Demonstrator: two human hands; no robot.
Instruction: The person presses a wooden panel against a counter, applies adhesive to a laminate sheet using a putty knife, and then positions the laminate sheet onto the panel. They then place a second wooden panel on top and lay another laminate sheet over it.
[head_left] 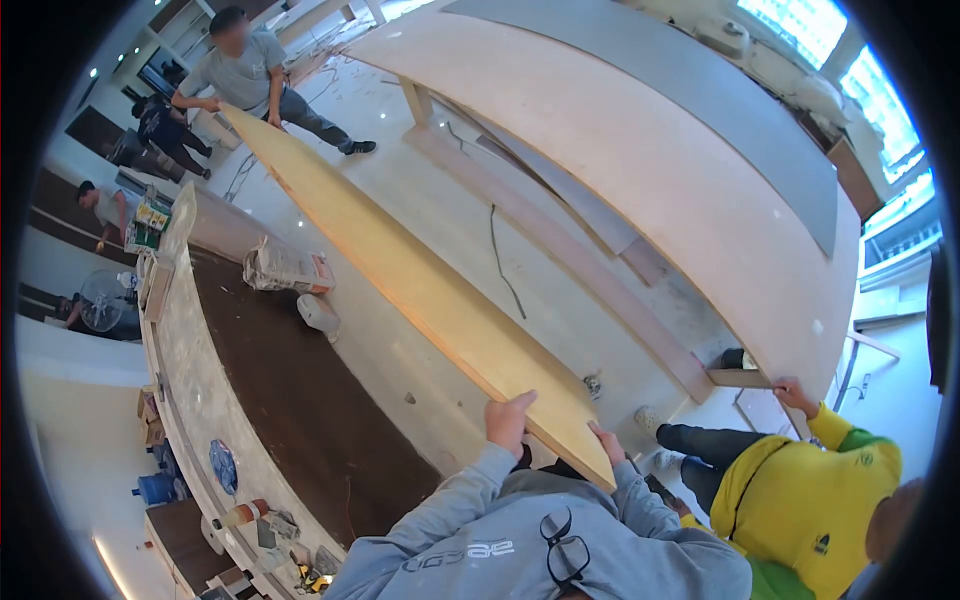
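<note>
A long yellowish wooden board (400, 270) stretches away from my body towards the far left. My left hand (510, 420) is closed round its left edge near the close end, with the thumb lying on top. On the opposite edge, my right hand (607, 442) grips the same board; part of its fingers is hidden underneath. At the far end a person in a grey shirt (240, 75) has both hands on the board.
To the right stands a large pale worktable (640, 150) with a grey sheet (700, 90) on it. Beside it a person in a yellow top (815, 490) touches its corner. A long counter (200, 370) runs along the left. A bag (288, 268) sits on the floor.
</note>
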